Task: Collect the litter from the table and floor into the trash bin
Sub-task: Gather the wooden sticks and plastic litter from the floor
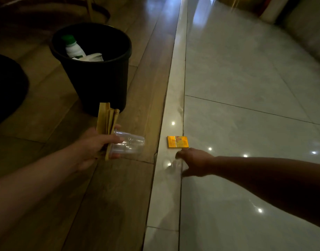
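Note:
A black trash bin stands on the wooden floor at upper left, holding a white bottle with a green cap and crumpled paper. My left hand grips a clear plastic cup together with folded yellow-brown paper, just in front of the bin. A small flat yellow-orange packet lies on the pale marble strip. My right hand hovers just below the packet, fingers curled down, holding nothing; whether a fingertip touches the packet I cannot tell.
Glossy white tiles cover the floor to the right, with wood planks to the left. A dark round object sits at the left edge. Furniture stands at the far upper right.

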Demonstrator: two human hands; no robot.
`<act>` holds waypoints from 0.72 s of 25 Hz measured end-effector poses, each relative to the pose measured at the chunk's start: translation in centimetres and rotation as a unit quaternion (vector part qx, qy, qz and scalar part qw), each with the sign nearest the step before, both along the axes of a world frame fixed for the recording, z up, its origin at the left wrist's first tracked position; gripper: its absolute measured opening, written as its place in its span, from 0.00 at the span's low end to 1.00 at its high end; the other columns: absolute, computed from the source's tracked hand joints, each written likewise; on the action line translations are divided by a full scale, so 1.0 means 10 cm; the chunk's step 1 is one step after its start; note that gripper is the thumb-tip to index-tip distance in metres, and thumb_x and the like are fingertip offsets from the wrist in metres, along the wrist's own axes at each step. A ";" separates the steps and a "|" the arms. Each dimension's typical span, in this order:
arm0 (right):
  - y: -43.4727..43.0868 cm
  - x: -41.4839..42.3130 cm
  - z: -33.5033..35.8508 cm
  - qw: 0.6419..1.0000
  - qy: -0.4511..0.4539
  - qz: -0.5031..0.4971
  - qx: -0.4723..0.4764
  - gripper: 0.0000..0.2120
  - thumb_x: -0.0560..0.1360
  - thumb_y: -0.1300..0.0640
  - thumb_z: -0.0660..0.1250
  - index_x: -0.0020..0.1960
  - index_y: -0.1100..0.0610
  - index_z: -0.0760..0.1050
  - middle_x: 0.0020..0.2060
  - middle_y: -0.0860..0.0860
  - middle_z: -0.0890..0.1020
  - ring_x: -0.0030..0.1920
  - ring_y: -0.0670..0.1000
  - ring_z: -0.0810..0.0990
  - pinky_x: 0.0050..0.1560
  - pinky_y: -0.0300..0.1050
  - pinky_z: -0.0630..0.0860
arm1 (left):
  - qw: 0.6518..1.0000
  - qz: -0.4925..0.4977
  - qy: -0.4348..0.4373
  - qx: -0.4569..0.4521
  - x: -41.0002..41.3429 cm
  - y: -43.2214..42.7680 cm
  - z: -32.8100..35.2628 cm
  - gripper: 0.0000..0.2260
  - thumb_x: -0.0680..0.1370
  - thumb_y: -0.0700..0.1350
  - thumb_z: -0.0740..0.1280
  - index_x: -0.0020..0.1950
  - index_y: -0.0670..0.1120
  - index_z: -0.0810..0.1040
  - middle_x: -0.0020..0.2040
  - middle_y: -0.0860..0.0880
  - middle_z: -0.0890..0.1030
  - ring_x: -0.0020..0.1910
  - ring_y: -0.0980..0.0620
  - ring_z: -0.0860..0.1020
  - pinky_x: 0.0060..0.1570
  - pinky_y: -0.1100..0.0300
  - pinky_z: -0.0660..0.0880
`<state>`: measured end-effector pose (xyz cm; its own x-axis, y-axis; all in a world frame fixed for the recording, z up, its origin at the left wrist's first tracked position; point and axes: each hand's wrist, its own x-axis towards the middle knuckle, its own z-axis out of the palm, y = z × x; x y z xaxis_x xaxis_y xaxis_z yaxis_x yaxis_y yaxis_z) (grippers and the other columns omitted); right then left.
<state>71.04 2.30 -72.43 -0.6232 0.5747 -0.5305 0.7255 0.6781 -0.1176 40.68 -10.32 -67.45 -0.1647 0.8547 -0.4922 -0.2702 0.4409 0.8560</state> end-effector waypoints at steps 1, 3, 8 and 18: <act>0.04 -0.09 0.08 0.996 0.055 -0.072 -0.024 0.31 0.68 0.47 0.76 0.67 0.52 0.69 0.61 0.51 0.78 0.58 0.52 0.77 0.56 0.48 0.78 | 1.000 0.007 0.000 0.002 -0.05 0.00 0.02 0.23 0.62 0.41 0.74 0.56 0.49 0.80 0.56 0.43 0.81 0.53 0.42 0.82 0.38 0.48 0.83; 0.12 -0.31 0.27 0.972 0.150 -0.170 -0.059 0.30 0.67 0.46 0.76 0.65 0.52 0.71 0.55 0.48 0.79 0.52 0.49 0.79 0.49 0.43 0.79 | 1.000 0.025 0.007 0.009 -0.16 -0.01 0.07 0.23 0.62 0.41 0.74 0.57 0.49 0.79 0.58 0.42 0.79 0.54 0.40 0.81 0.42 0.45 0.83; 0.10 -0.75 0.55 0.954 0.259 -0.145 -0.044 0.32 0.66 0.47 0.77 0.67 0.50 0.71 0.54 0.46 0.79 0.50 0.46 0.80 0.45 0.38 0.77 | 0.998 0.044 0.029 0.020 -0.37 -0.08 0.19 0.24 0.63 0.42 0.75 0.58 0.50 0.78 0.58 0.43 0.80 0.53 0.42 0.82 0.43 0.48 0.83; -0.28 -1.35 0.69 0.936 0.345 -0.032 -0.060 0.27 0.68 0.48 0.75 0.64 0.50 0.73 0.54 0.48 0.80 0.49 0.47 0.80 0.49 0.47 0.83 | 0.999 -0.005 0.026 0.024 -0.24 -0.17 0.31 0.24 0.66 0.45 0.74 0.61 0.54 0.77 0.60 0.46 0.79 0.58 0.43 0.79 0.50 0.48 0.81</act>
